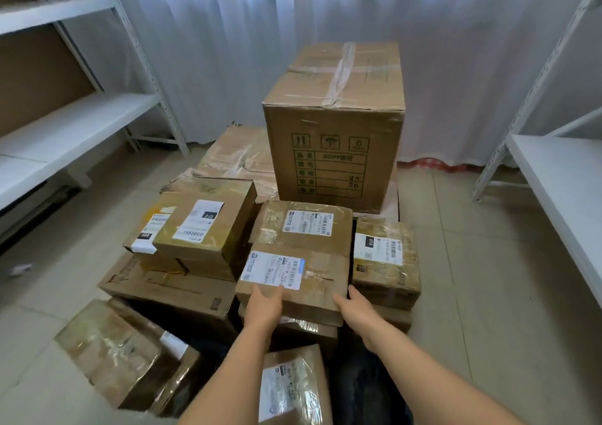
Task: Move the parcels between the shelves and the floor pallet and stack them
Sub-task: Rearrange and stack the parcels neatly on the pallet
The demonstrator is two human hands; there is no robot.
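Landmark: the labelled parcel, a flat taped carton with a white shipping label on top. It sits on a stack at the near middle of the pile of parcels on the floor. Every place below is given from it.

Nearest, below the landmark: two forearms reach in from the bottom edge. A loose labelled carton lies between them.

Left hand: on the landmark's near edge, beside the label. The fingers lie fairly straight and close together, flat on the top and front; the thumb is hidden.

Right hand: at the landmark's near right corner. The fingers are loosely extended along the edge, not yet wrapped round it.

Step in hand, as a judgement: taking hold of the landmark to lift it off its stack.

Doing it well: slide both palms down the opposite sides and get the fingertips under the bottom edge. The tape looks slick, so squeeze inward. Lift straight up and level.

Risk: the small labelled box sits close on the right, and a tilted labelled box leans on the left. A sideways drag could nudge either.

Farther, behind the landmark: a tall carton stands on flat boxes.

Farthest: white shelves stand to the left and right, with a pale curtain behind.
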